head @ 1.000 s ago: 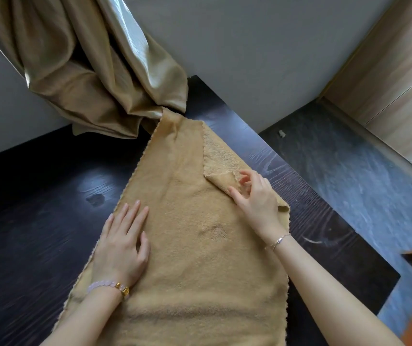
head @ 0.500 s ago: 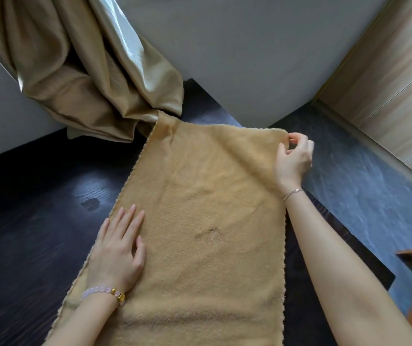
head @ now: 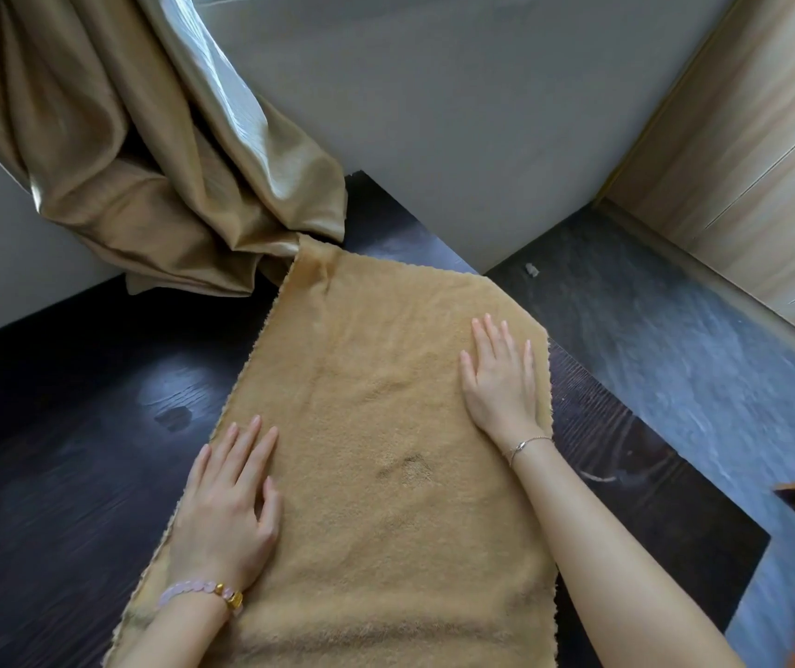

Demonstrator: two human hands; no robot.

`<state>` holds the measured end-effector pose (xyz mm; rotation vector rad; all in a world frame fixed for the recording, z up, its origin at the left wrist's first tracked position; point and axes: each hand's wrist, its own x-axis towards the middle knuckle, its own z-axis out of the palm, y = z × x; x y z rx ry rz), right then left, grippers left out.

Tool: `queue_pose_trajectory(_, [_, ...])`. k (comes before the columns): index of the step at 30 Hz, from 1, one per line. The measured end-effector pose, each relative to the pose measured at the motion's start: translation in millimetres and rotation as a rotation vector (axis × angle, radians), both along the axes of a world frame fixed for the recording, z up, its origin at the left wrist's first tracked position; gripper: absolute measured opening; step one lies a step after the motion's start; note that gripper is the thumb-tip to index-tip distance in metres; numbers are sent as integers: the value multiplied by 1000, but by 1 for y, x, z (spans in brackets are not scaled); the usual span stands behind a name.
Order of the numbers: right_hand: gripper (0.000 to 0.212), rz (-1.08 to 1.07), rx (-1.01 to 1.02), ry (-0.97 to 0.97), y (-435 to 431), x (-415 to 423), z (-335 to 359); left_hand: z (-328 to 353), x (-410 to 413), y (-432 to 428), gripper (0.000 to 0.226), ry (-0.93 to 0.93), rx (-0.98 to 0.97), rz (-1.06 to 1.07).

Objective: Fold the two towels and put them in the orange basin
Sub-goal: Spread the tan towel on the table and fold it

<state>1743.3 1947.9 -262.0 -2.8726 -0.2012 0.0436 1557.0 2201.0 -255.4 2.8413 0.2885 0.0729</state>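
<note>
Both palms lie flat, holding nothing: left hand (head: 229,513), right hand (head: 501,373) on the towel (head: 376,474). You smooth outward to the edges before folding.

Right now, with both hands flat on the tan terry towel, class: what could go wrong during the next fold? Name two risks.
1. The far left corner of the tan terry towel meets the gold satin curtain; folding from that end could snag or drag the curtain.
2. The towel's far right corner reaches the edge of the dark wooden table; if the right hand lifts, that side may slip toward the floor.
</note>
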Motion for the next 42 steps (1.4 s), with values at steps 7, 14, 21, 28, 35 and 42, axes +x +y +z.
queue_pose_trajectory(7, [54, 29, -67, 42, 2, -9, 13, 0, -1, -1, 56, 7, -25, 3])
queue_pose_trajectory(14, [54, 85, 40, 100, 19, -107, 33, 5, 1, 2, 57, -43, -82, -44])
queue_pose_trajectory(21, [78, 139, 75, 131, 12, -252, 44, 16, -54, -15, 48, -78, -205, -209])
queue_pose_trajectory(28, [59, -42, 255, 52, 1, -353, 58, 27, -166, -33, 48, -106, -336, -212])
queue_pose_trajectory(35, [41, -476, 524, 204, -45, -451, 54, 35, -280, -2, 39, -67, -413, -34])
queue_pose_trajectory(42, [52, -732, 1072, 367, -36, -481, 21, 45, -336, 18, 50, 102, -222, 120])
